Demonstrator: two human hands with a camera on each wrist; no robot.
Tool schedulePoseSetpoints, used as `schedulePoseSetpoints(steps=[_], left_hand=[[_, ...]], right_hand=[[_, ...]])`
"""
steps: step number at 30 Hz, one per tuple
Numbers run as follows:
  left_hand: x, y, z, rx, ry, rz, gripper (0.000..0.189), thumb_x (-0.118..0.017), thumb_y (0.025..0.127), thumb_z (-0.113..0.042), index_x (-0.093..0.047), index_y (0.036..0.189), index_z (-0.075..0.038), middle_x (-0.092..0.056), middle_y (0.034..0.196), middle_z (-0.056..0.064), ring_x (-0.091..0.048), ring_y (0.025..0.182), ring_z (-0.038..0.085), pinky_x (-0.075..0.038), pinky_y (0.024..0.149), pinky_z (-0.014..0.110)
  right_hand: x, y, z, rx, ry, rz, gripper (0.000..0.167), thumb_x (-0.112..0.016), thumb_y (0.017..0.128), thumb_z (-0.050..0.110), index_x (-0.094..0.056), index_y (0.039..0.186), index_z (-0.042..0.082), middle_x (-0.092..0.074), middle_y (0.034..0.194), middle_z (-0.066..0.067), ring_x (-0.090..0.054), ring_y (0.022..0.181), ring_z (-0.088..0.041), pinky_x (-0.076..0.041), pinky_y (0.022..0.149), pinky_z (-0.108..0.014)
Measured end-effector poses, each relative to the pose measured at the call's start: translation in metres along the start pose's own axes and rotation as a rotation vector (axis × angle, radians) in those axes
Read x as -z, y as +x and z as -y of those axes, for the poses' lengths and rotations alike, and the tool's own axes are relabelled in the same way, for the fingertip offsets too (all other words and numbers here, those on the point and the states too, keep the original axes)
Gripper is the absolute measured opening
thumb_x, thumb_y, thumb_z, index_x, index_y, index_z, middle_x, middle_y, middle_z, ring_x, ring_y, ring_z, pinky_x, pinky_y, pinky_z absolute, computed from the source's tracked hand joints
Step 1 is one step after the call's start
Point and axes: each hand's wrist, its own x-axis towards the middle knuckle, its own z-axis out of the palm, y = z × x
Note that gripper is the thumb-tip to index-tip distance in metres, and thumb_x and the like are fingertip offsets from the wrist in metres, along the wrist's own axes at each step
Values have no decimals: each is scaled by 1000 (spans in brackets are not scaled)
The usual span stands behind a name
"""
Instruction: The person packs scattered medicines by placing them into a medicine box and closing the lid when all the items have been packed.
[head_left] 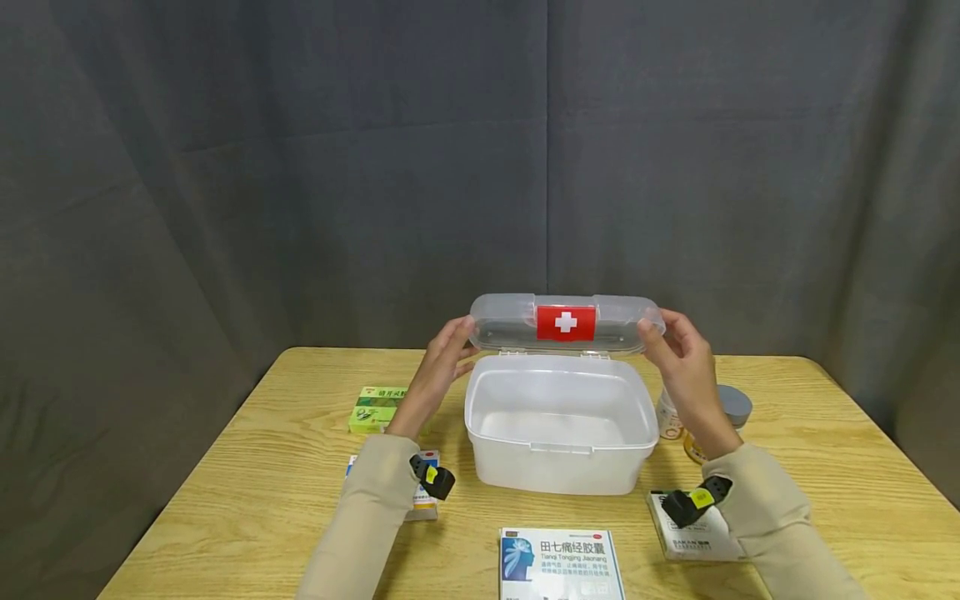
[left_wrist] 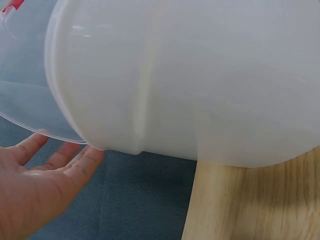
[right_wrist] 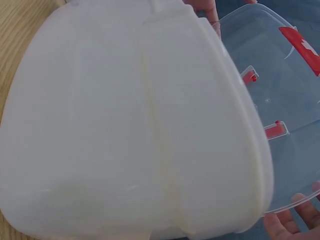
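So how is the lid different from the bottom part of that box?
The lid is see-through with a red patch and white cross; the box is milky white and plain. The lid is shallow and raised open, with the left hand and right hand at its ends; the box is deep, rests on the table, and looks empty. Both are plastic with rounded corners.

Soft, even light, faint shadows; head view sharp, both wrist views close and slightly blurred.
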Motion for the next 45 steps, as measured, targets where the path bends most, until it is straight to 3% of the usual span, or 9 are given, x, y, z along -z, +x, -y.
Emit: schedulePoseSetpoints(steps=[3,8,18,23,28,35,41,45], left_hand=[[0,1,-1,15,-8,-1,60,-39,101,-49,-40,144,-6,-37,145,16,-45,127,37,-39,104,48],[-1,1,-4,34,-19,-5,62,-39,100,-50,-40,143,-6,-37,143,17,-45,125,37,-39,104,48],[0,4,-8,42,-26,-9,65,-38,99,-53,-40,143,-5,-36,145,14,-47,122,37,-36,106,46],[1,5,-8,42,-14,-9,65,-36,101,-54,-40,144,-5,-36,146,15,-47,122,39,-35,107,48],[0,5,-6,20,19,-53,62,-36,102,-51,-44,141,-4,-41,142,19,-50,118,40,-37,105,49],[-4,6,-5,15,69,-117,60,-37,101,-54,-50,137,-7,-47,136,15,-57,109,34,-43,100,45],[-5,6,-5,8,80,-107,60,-39,100,-55,-52,134,-7,-52,128,15,-59,107,33,-45,98,44],[-6,7,-3,-1,77,-103,62,-40,100,-56,-52,134,-6,-53,128,16,-59,107,34,-45,98,45]], right_hand=[[0,1,0,-3,7,-10,48,-54,100,35,-49,132,-1,-56,122,-2,-55,108,-5,-48,85,-14],[-1,2,2,-9,19,-21,46,-55,99,35,-52,128,0,-58,115,4,-56,105,-4,-48,82,-14],[-1,6,6,-33,-9,-10,49,-55,99,38,-50,130,0,-56,124,-6,-54,110,-7,-48,84,-16],[-3,7,6,-43,3,-12,49,-55,99,39,-51,129,1,-57,121,-4,-54,110,-7,-49,85,-18],[-4,7,5,-46,17,-19,47,-56,99,39,-52,128,2,-58,118,0,-55,108,-6,-50,85,-19],[-4,8,2,-48,3,-28,49,-54,99,40,-52,130,2,-58,118,1,-54,109,-6,-50,91,-27],[-3,7,-2,-59,108,-42,34,-54,100,35,-57,124,11,-59,116,2,-53,111,-9,-47,87,-19],[-1,6,-6,-70,168,-17,31,-49,102,34,-54,126,15,-55,124,-5,-48,121,-18,-41,102,-37]])
